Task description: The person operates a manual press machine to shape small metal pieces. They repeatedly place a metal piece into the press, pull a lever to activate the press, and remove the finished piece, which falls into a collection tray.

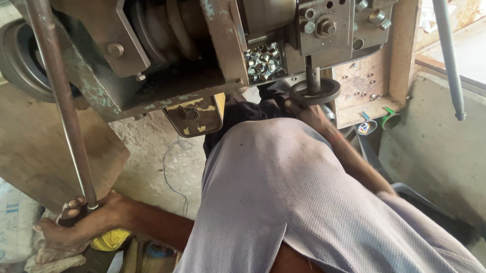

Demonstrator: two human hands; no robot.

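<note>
A worn green-grey metal machine (159, 53) fills the top of the head view. My left hand (73, 223) is closed around the lower end of a long steel lever rod (64, 105) that runs down from the machine at the left. My right hand (306, 110) reaches up under the machine, its fingers at a dark round disc (315, 91) on a short vertical spindle; the grip itself is partly hidden. My pale lilac shirt (288, 199) covers the middle of the view.
A heap of small shiny metal nuts (263, 61) sits in a recess of the machine. A second thin rod (447, 48) hangs at the right. A wooden board (33, 138) lies left; sacks and rags (20, 236) lie below it. Small cups (380, 123) stand right.
</note>
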